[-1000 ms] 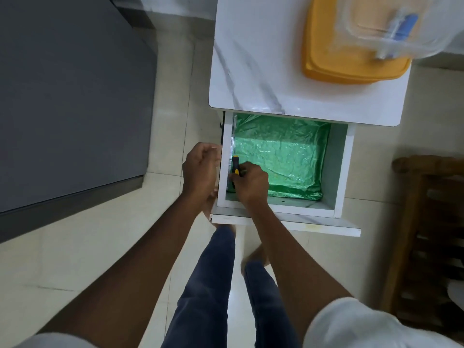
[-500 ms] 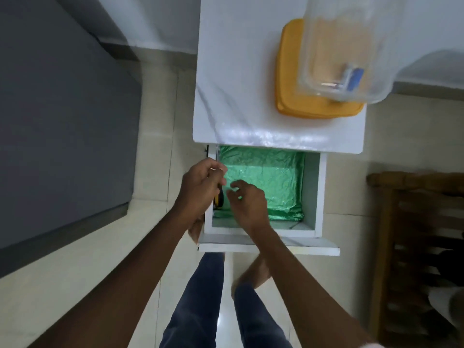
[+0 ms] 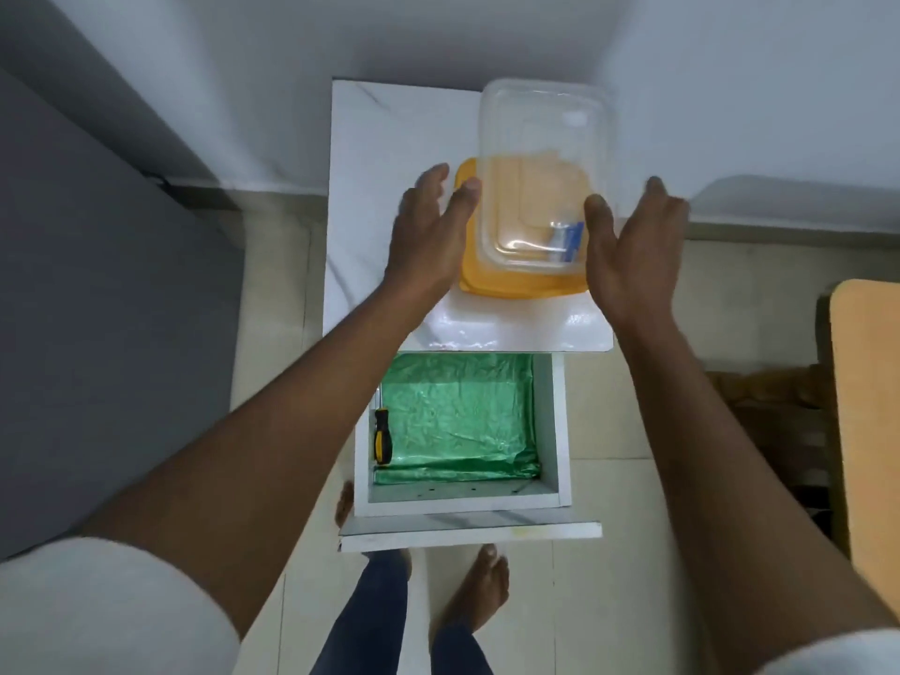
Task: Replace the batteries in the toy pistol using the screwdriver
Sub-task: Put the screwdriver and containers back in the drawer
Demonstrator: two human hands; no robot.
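Note:
A yellow and black screwdriver (image 3: 382, 436) lies at the left edge of the open white drawer (image 3: 560, 431), on its green lining (image 3: 458, 416). On the white cabinet top (image 3: 370, 187) stands a clear plastic container (image 3: 540, 153) on a yellow lid (image 3: 516, 285); small blue and white items (image 3: 571, 241) lie inside it. My left hand (image 3: 428, 231) is at the container's left side with straight fingers, thumb at its wall. My right hand (image 3: 633, 241) is at its right side, fingers straight. Whether they touch it is unclear. No toy pistol is in view.
The cabinet stands against a pale wall. A dark grey surface (image 3: 97, 333) fills the left. A wooden piece of furniture (image 3: 867, 406) stands at the right. My legs and bare feet (image 3: 477, 591) are on the tiled floor before the drawer front (image 3: 467, 533).
Both hands left the drawer and rose to the sides of the clear container. The screwdriver, held by my right hand a second ago, now lies loose in the drawer. The view tilted up.

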